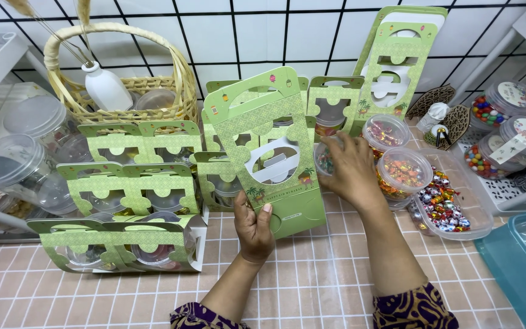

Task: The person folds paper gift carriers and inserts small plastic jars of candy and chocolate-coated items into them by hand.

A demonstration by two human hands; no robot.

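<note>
My left hand (253, 225) grips the lower edge of a flat green cardboard sleeve (269, 146) with cut-out windows, held upright and tilted over the tiled table. My right hand (351, 170) is closed around a small clear round jar of coloured candies (325, 159), just right of the sleeve. Two more clear lidded candy jars (404, 172) stand right beside that hand.
Several assembled green sleeves holding jars (132, 195) stand at the left and behind. A wicker basket (123, 91) with a white bottle sits at the back left. A clear tray of wrapped candies (452, 213), more jars (500, 103) and a teal bin (522, 262) are at the right.
</note>
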